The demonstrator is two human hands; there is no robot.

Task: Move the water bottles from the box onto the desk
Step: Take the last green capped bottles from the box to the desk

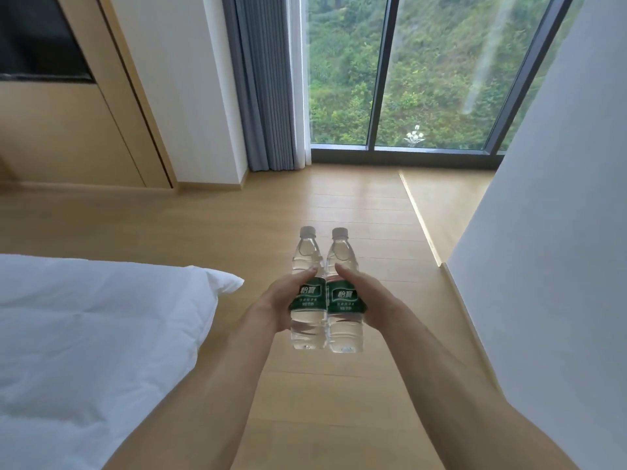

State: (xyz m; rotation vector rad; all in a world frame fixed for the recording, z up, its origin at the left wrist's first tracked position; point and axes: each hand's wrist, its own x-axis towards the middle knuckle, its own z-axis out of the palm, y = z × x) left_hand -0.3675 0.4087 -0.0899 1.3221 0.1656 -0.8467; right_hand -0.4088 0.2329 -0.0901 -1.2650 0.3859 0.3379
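Note:
Two clear water bottles with green labels and white caps are held upright side by side in front of me, above the wooden floor. My left hand (pixel 283 300) grips the left bottle (pixel 307 262) around its label. My right hand (pixel 368 296) grips the right bottle (pixel 342 329) the same way. The two bottles touch each other. Neither the box nor the desk is in view.
A bed with a white duvet (pixel 84 327) fills the lower left. A white wall (pixel 559 232) rises on the right. Ahead are a wooden floor (pixel 322 205), a large window (pixel 407 79) with a grey curtain (pixel 264 96), and wooden wall panels (pixel 68 130) at the left.

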